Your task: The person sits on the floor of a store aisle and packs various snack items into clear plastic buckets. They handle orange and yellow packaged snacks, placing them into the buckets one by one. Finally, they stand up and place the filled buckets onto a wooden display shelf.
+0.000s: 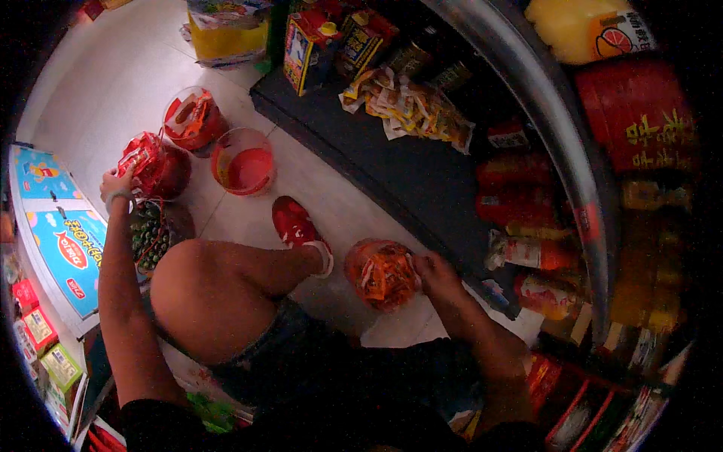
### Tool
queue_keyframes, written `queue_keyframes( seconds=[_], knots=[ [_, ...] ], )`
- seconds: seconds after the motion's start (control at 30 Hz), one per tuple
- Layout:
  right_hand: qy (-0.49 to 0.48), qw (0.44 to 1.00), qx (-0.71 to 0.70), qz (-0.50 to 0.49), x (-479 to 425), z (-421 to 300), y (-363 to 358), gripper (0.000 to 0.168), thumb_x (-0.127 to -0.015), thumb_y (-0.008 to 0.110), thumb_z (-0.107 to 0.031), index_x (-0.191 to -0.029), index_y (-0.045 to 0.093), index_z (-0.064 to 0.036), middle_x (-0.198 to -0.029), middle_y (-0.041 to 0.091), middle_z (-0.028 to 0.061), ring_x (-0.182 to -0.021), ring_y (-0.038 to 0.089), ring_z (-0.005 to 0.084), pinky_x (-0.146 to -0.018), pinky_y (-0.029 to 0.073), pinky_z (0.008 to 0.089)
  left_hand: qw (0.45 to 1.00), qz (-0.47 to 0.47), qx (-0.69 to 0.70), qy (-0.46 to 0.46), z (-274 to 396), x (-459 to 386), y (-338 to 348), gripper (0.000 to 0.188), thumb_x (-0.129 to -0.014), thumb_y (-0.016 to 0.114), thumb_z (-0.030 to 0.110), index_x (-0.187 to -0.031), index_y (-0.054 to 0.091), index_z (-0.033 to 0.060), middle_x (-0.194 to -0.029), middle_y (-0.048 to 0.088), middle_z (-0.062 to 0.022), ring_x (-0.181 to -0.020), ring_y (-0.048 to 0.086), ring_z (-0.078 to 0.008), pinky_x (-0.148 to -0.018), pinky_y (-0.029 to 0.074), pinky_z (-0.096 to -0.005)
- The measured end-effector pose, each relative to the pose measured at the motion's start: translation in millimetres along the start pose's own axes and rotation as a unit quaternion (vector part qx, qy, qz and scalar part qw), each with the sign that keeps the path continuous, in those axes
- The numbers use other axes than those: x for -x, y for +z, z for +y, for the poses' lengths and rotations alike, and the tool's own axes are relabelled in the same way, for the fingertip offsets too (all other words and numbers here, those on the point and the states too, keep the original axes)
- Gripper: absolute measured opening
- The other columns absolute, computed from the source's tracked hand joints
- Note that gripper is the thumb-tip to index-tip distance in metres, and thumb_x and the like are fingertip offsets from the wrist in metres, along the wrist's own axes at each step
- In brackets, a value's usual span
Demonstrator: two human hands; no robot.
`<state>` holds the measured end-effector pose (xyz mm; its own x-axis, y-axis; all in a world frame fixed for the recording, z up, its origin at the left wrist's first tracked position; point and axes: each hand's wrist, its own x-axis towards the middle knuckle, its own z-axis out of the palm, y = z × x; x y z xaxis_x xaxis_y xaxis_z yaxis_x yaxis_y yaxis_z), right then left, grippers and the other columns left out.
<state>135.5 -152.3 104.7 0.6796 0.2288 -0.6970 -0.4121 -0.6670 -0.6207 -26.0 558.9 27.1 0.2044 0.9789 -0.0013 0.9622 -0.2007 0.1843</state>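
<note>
My left hand (116,184) reaches to a round tub of red-wrapped packets (142,152), its fingers against the packets and the near side. Whether it grips them I cannot tell. On the right, my right hand (439,276) holds the side of a clear tub packed with orange packets (385,278), close to the floor. Behind the left tub stands a clear tub of red packets (196,120). A nearly empty clear tub with a reddish bottom (246,165) sits beside it. Dark green pieces fill another container (149,233) below my left wrist.
A low dark shelf (361,152) runs diagonally, bearing a heap of small snack packets (408,107) and cartons (309,53). A curved metal rail (556,113) arcs above. Blue printed panels (65,254) stand left. My red shoe (294,221) is between the tubs.
</note>
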Motion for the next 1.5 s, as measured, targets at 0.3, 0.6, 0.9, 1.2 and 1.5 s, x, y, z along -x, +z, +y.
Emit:
queue_keyframes(
  seconds=[0.3, 0.6, 0.9, 1.2, 1.5],
  knots=[
    [-0.368, 0.836, 0.346, 0.213, -103.6, -91.6, -31.4, 0.039, -0.074, 0.063, -0.016, -0.108, 0.047, -0.003, -0.108, 0.048, 0.0126, -0.102, 0.046, 0.0284, -0.086, 0.039, 0.0379, 0.950, 0.152, 0.121, 0.246, 33.9, 38.3, 7.6, 0.042, -0.079, 0.055, 0.035, -0.101, 0.057, -0.0008, -0.097, 0.058, -0.0207, -0.088, 0.056, -0.0349, -0.081, 0.041, -0.0432],
    [-0.476, 0.702, 0.495, 0.189, -210.0, -214.5, -72.5, 0.086, -0.059, 0.076, -0.027, -0.130, 0.029, -0.013, -0.133, 0.025, 0.0181, -0.122, 0.027, 0.0366, -0.099, 0.030, 0.0413, 0.850, -0.068, 0.455, 0.258, 108.4, 184.0, 25.3, 0.037, -0.084, 0.055, 0.020, -0.108, 0.049, -0.0068, -0.107, 0.054, -0.0168, -0.098, 0.052, -0.0247, -0.087, 0.039, -0.0340],
    [-0.432, 0.732, 0.471, 0.237, -239.2, -195.2, -40.3, 0.077, -0.061, 0.073, -0.033, -0.127, 0.036, -0.018, -0.136, 0.020, 0.0134, -0.126, 0.022, 0.0346, -0.098, 0.031, 0.0435, 0.797, -0.333, 0.504, -0.036, 123.8, 201.3, 73.9, 0.044, -0.083, 0.056, 0.022, -0.121, 0.038, 0.0097, -0.110, 0.049, -0.0113, -0.102, 0.049, -0.0247, -0.084, 0.042, -0.0350],
    [-0.380, 0.736, 0.516, 0.218, -186.1, -172.9, -57.2, 0.061, -0.071, 0.066, -0.024, -0.124, 0.038, -0.014, -0.133, 0.024, 0.0168, -0.119, 0.033, 0.0364, -0.092, 0.038, 0.0429, 0.736, -0.502, 0.455, -0.012, 87.9, 197.5, 101.3, 0.042, -0.080, 0.058, 0.029, -0.117, 0.041, 0.0183, -0.110, 0.050, -0.0038, -0.091, 0.054, -0.0216, -0.075, 0.048, -0.0407],
    [-0.245, 0.850, 0.447, 0.133, -84.6, -64.9, -64.5, 0.048, -0.078, 0.059, -0.022, -0.120, 0.041, -0.008, -0.125, 0.036, 0.0179, -0.108, 0.044, 0.0340, -0.089, 0.040, 0.0403, 0.735, -0.519, 0.435, -0.036, 186.4, 262.2, 20.1, 0.049, -0.078, 0.062, 0.028, -0.119, 0.037, 0.0190, -0.108, 0.051, -0.0055, -0.092, 0.053, -0.0202, -0.071, 0.047, -0.0347]
  ],
)
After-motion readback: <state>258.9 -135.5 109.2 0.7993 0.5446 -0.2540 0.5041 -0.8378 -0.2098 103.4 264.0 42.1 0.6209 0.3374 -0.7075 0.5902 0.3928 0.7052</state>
